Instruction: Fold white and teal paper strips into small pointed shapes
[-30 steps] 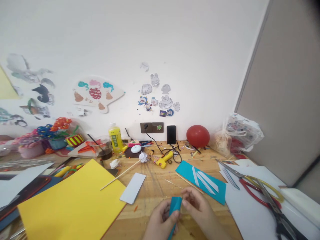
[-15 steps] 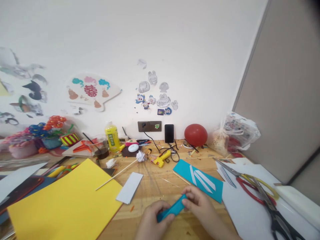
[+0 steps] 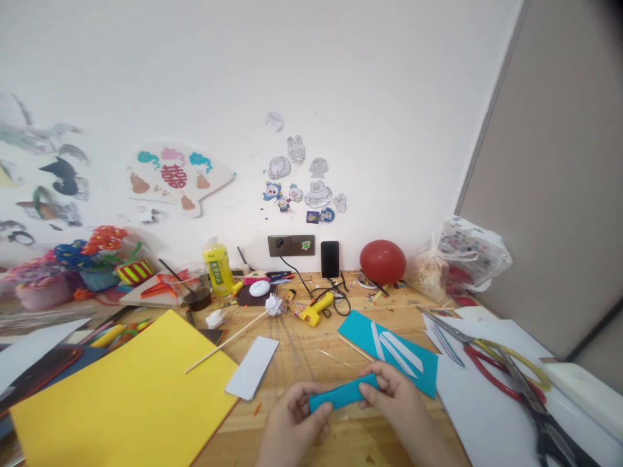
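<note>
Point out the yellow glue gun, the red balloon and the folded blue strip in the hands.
Yellow glue gun (image 3: 312,315): head view, on its yellow body.
Red balloon (image 3: 382,261): head view, middle of its front.
Folded blue strip (image 3: 344,394): head view, mid-length, between the hands.

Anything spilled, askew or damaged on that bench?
No spill or damage shows. Small orange scraps litter the wooden table, and the black cord lies tangled behind the yellow glue gun: untidy. Both hands hold the folded blue paper.
</note>
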Demonstrator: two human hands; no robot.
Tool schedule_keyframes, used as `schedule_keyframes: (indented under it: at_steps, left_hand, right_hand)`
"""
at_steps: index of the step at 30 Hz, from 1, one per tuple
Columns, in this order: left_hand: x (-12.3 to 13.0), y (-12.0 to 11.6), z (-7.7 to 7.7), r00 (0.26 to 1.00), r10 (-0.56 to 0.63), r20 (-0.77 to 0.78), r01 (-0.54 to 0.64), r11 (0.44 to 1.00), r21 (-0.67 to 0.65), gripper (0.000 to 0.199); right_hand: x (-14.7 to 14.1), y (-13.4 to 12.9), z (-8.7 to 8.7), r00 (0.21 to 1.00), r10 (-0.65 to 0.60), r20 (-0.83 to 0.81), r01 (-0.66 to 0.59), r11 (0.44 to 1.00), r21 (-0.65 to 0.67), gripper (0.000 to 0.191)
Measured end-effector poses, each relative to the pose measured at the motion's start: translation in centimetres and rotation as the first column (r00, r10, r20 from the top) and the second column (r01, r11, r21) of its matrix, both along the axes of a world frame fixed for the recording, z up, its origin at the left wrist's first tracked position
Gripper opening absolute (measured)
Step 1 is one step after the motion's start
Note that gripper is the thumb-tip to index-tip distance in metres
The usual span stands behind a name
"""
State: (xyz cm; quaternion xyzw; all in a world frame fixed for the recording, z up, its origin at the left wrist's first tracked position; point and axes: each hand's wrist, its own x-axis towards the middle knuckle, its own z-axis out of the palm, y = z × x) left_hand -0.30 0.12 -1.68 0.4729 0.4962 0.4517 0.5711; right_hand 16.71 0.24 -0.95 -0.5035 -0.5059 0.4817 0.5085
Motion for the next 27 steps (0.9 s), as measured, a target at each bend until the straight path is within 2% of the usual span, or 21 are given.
schedule_keyframes:
  at_steps: [10,27]
  left_hand:
    - [0.3,-0.3,0.6,0.999,0.042,0.016,-0.042,0.999,-0.016,0.038]
    - [0.2,-0.5,1.1,1.0,0.009,-0.013,-0.009,1.0,-0.014,0.026]
  right_hand:
    - [0.0,0.1,-0.7,1.0,-0.012,-0.013,0.012,1.0,-0.001,0.04]
    - [0.1,-0.1,-1.3,0.997,-0.065,-0.029,0.063,0.997,-0.04,0.039]
